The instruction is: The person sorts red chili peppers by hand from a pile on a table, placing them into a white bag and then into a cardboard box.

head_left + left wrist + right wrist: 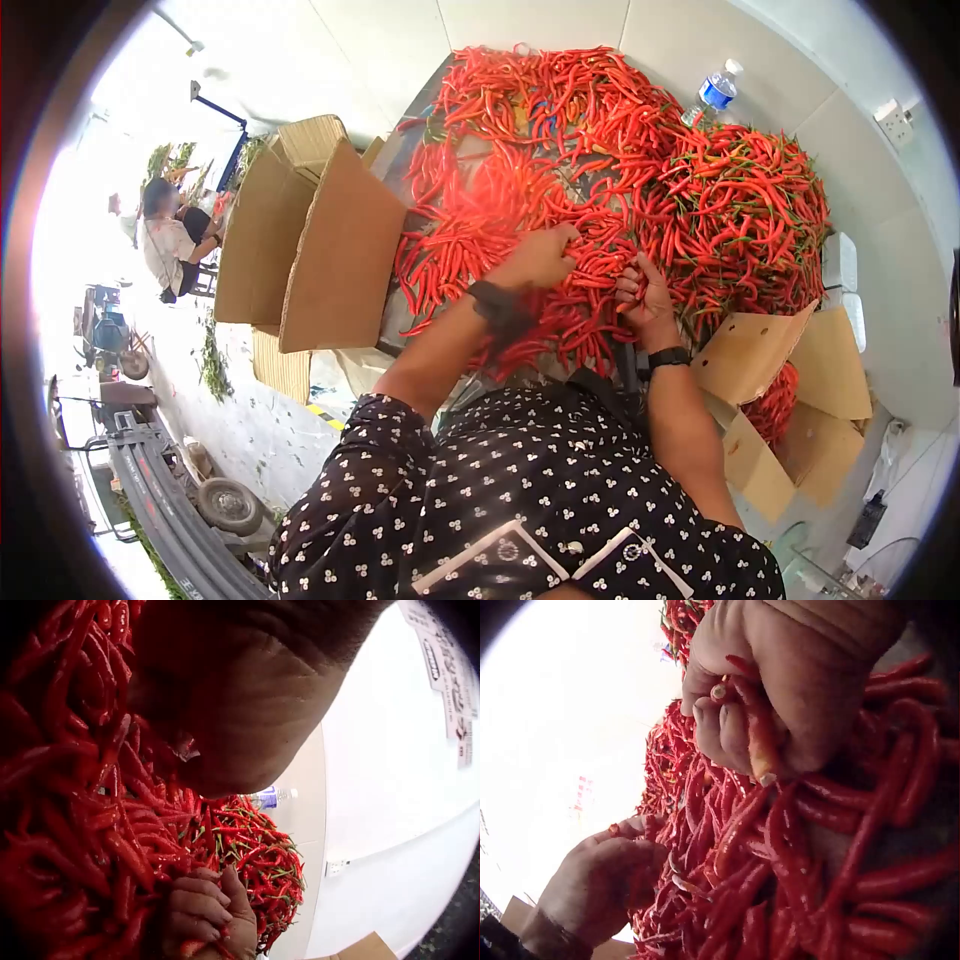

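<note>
Loose red chili peppers [590,190] cover the work surface. In the head view my left hand [540,258] is low over them, with its fingers bent down. A red tip shows at the top of this hand in the right wrist view; its fingers are partly hidden by shadow. My right hand [648,295] is just to its right, palm turned up. The right wrist view shows its fingers curled round several red chili peppers [761,739], their cut stem ends poking out.
A heap of chili peppers with green stems [750,210] rises at the right, below a water bottle [715,92]. An open cardboard box [340,250] stands at the left; another box [745,350] at the right holds chilies. A person [175,240] sits far left.
</note>
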The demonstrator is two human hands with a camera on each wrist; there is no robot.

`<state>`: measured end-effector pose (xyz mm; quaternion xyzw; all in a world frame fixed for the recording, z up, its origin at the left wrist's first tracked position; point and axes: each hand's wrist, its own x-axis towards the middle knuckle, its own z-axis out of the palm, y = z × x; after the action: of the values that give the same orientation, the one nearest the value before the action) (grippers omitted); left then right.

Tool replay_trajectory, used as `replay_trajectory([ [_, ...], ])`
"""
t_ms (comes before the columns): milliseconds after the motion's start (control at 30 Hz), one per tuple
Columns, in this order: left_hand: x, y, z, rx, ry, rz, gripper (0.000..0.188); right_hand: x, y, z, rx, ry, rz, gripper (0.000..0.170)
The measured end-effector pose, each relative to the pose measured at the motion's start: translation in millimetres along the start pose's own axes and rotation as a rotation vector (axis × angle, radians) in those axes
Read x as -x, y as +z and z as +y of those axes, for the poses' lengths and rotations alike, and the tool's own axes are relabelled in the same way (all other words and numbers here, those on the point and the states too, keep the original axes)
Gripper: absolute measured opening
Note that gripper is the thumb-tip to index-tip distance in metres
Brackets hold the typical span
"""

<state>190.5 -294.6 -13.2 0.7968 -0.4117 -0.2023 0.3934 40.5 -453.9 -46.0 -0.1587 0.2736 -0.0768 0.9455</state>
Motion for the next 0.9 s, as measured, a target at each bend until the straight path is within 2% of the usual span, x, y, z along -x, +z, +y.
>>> replay_trajectory([
  [67, 2, 9, 5, -0.233, 0.257, -0.096, 0.025, 2, 6, -2, 0.01, -0.016, 0.016, 0.013],
  [233, 6, 39, 21, -0.488, 0.215, -0.187, 0.026, 2, 6, -4, 0.042, -0.03, 0.039, 0.014],
  [300, 9, 40, 25, -0.597, 0.302, -0.196, 0.02, 3, 5, -4, 0.04, -0.011, 0.016, 0.014],
  [433, 17, 37, 32, -0.633, 0.29, -0.214, 0.021, 0, 3, -5, 0.089, -0.005, 0.035, 0.013],
  [533, 20, 32, 13, -0.488, 0.326, -0.207, 0.018, 1, 2, -5, 0.111, 0.016, 0.025, 0.013],
  [600, 14, 22, -5, -0.021, 0.271, -0.068, 0.015, 3, 4, -4, 0.111, 0.012, 0.024, 0.014],
  [633, 11, 10, -4, -0.024, 0.272, -0.072, 0.015, 3, 4, -4, 0.107, 0.01, 0.024, 0.014],
  [700, 2, -15, -4, 0.388, -0.229, -0.089, 0.014, 2, 3, -3, 0.121, 0.01, 0.02, 0.015],
  [733, -4, -24, -13, 0.385, -0.228, -0.092, 0.014, 0, 1, -3, 0.117, 0.008, 0.021, 0.015],
  [800, -17, -33, -32, 0.519, -0.394, -0.017, 0.02, -4, -5, -3, 0.13, 0.009, 0.001, 0.015],
  [833, -23, -31, -40, 0.518, -0.393, -0.021, 0.02, -3, -5, -3, 0.128, 0.006, 0.003, 0.015],
  [900, -33, -25, -51, 0.3, -0.292, 0.143, 0.022, -3, -5, -3, 0.156, 0.013, -0.012, 0.014],
])
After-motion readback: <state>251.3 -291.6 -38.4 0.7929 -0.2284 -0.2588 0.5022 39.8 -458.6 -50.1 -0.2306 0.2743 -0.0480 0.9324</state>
